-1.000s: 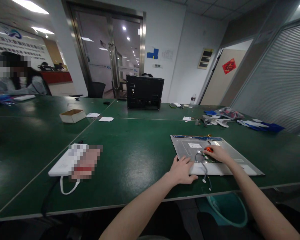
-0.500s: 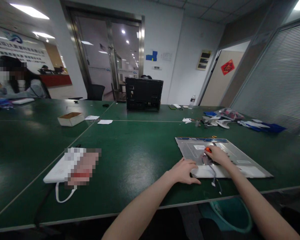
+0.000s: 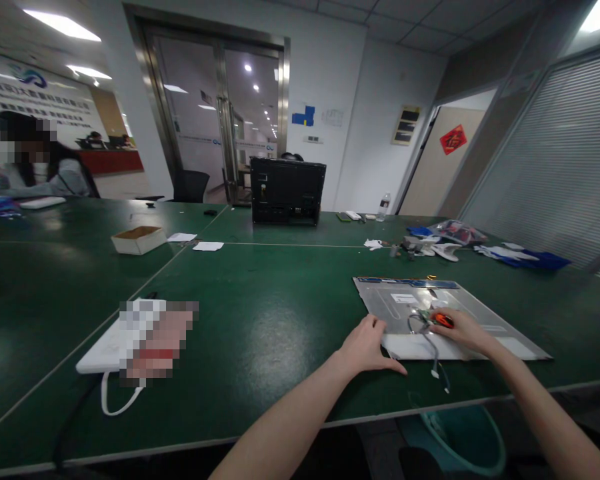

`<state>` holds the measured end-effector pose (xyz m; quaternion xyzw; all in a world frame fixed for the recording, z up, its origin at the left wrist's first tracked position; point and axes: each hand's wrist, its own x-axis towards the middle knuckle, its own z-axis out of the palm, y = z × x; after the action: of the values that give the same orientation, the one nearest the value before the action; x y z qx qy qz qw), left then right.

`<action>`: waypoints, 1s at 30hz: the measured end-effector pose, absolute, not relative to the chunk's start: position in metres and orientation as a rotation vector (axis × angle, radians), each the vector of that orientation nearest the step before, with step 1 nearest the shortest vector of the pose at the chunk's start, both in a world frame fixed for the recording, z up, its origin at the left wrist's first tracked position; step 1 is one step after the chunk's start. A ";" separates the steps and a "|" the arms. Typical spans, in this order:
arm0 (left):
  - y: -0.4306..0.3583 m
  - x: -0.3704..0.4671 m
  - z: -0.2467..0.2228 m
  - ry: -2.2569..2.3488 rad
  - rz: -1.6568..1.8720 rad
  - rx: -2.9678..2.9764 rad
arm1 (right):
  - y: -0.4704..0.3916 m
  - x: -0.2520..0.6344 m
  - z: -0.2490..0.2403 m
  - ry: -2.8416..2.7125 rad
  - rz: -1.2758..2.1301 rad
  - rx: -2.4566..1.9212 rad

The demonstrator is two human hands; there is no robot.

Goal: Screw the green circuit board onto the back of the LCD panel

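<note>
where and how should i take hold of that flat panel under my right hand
Probably best to hold the panel by its left and right edges, coming in from both sides. It is thin and lies flat on the table, with a blue strip along its far edge and loose cables trailing past the near one.

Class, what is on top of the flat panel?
On the panel: a white label, a blue strip and grey wires reaching past its near edge. The right hand, holding an orange tool, hides whatever is beneath it.
</note>
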<state>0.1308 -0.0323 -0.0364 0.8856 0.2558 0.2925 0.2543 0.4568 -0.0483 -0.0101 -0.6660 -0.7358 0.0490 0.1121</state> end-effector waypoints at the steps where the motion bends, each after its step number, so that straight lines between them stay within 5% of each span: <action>1: -0.032 0.131 -0.036 0.697 0.798 2.408 | -0.048 0.457 -0.010 -2.164 0.149 -1.955; 16: -0.027 0.129 -0.033 0.679 0.771 2.447 | -0.052 0.459 -0.003 -2.297 0.240 -1.925; 30: -0.044 0.163 -0.033 1.140 0.743 2.543 | -0.025 0.413 -0.009 -2.033 -0.204 -2.251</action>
<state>0.1632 -0.0436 -0.0331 0.8744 0.3920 0.2555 0.1284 0.4129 -0.0246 -0.0094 -0.7394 -0.6680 -0.0672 0.0507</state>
